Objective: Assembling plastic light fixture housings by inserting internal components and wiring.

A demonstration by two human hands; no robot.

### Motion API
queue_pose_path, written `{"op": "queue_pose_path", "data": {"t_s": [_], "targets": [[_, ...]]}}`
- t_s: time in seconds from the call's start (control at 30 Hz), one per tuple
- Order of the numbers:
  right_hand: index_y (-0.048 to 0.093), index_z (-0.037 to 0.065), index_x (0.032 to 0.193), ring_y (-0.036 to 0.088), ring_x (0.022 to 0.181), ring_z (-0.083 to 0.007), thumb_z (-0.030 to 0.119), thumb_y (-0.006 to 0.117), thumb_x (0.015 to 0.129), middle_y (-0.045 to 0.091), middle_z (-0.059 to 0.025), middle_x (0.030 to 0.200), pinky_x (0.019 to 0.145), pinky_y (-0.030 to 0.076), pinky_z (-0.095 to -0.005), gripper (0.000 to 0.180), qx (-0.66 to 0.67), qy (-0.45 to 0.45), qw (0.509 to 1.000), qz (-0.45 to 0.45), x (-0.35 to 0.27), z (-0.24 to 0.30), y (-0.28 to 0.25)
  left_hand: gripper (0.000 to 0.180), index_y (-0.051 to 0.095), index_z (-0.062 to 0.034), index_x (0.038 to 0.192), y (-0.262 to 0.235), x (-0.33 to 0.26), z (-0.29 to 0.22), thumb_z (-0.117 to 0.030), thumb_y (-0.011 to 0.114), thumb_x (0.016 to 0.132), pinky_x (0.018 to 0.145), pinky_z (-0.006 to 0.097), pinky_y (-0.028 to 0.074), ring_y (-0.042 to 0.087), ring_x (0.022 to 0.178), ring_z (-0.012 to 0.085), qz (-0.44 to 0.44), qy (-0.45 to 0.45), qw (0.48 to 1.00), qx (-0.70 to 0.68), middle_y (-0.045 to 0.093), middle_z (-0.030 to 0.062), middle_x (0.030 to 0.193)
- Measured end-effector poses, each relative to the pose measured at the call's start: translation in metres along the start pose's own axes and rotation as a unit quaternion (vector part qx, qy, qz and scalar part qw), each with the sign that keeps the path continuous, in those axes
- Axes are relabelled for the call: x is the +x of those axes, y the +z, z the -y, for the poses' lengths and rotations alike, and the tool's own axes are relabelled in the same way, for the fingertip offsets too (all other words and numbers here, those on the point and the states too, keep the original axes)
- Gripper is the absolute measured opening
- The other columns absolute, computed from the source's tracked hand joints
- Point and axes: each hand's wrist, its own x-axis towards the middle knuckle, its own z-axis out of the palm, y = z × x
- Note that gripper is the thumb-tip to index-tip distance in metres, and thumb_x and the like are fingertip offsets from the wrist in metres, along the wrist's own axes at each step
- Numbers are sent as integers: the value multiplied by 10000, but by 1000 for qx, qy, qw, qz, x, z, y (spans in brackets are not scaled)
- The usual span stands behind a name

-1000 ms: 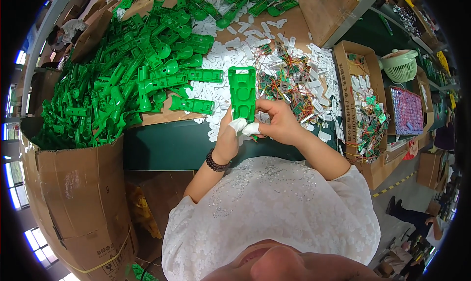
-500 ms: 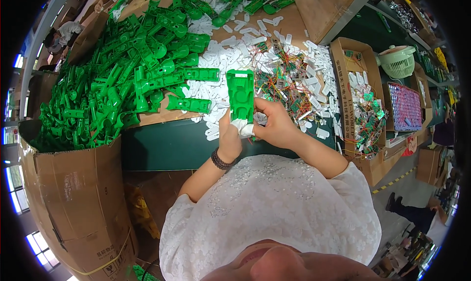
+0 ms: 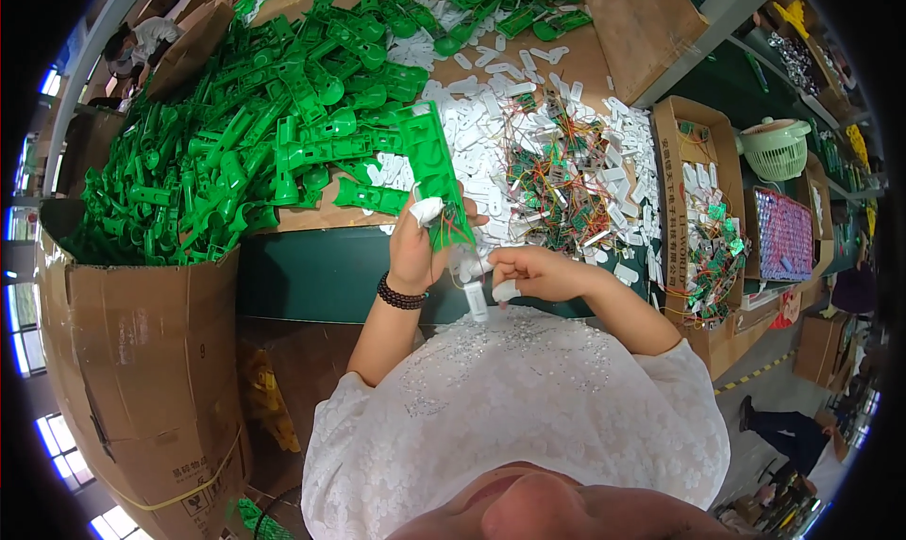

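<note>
My left hand (image 3: pixel 412 249), with a white cover on its thumb, grips a long green plastic housing (image 3: pixel 429 153) that tilts up and away over the parts pile. Red wires (image 3: pixel 455 227) show at the housing's near end, beside my fingers. Below that end hangs a small white plastic piece (image 3: pixel 475 299), with thin wires above it. To the right, my right hand (image 3: pixel 543 274) is closed in a pinch beside the white piece, white covers on its fingertips. Blur keeps me from telling what those fingertips hold.
Green housings (image 3: pixel 311 97) heap up on the left, above a large cardboard box (image 3: pixel 151 351). White plastic pieces (image 3: pixel 477 125) and wired circuit boards (image 3: pixel 566 177) cover the middle. On the right stand a cardboard tray (image 3: pixel 672 210), a small fan (image 3: pixel 776 149) and a box of purple-pink parts (image 3: pixel 783 233).
The green housing has swung left and tilted, carried by my left hand. My right hand has come away from it, nearer my body. The white piece and wires now show between my hands.
</note>
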Motion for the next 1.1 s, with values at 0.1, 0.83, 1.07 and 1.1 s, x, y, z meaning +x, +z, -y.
{"op": "queue_pose_path", "data": {"t_s": [0.1, 0.83, 1.07, 1.1], "targets": [[388, 25, 1178, 577, 811, -139, -10, 453, 827, 567, -81, 960, 756, 453, -269, 358, 52, -16, 991, -119, -1, 11, 6, 292, 404, -18, 1117, 9, 2, -6, -196, 314, 902, 711, 362, 500, 586, 741, 228, -61, 15, 996, 67, 529, 147, 938], [354, 30, 1235, 591, 599, -142, 81, 505, 851, 602, -81, 713, 543, 454, -254, 416, 68, -153, 953, -253, -24, 81, 17, 488, 245, -54, 1274, -29, -7, -15, -191, 355, 819, 826, 456, 457, 550, 930, 285, 34, 69, 993, 87, 492, 155, 1039], [497, 19, 1147, 602, 921, -195, -30, 562, 770, 629, -162, 969, 771, 466, -278, 385, 32, -217, 941, -256, -33, 89, 0, 456, 300, -50, 1268, -30, -7, -5, -297, 330, 886, 824, 492, 457, 547, 953, 306, 78, -18, 995, -54, 500, 171, 1064], [521, 4, 1112, 612, 899, -216, -18, 569, 767, 631, -163, 958, 771, 480, -301, 349, -142, -195, 915, -323, -36, 91, -5, 467, 297, -53, 1273, -33, -7, -3, -308, 345, 886, 821, 490, 459, 548, 955, 306, 80, -26, 994, -72, 501, 170, 1065]]}}
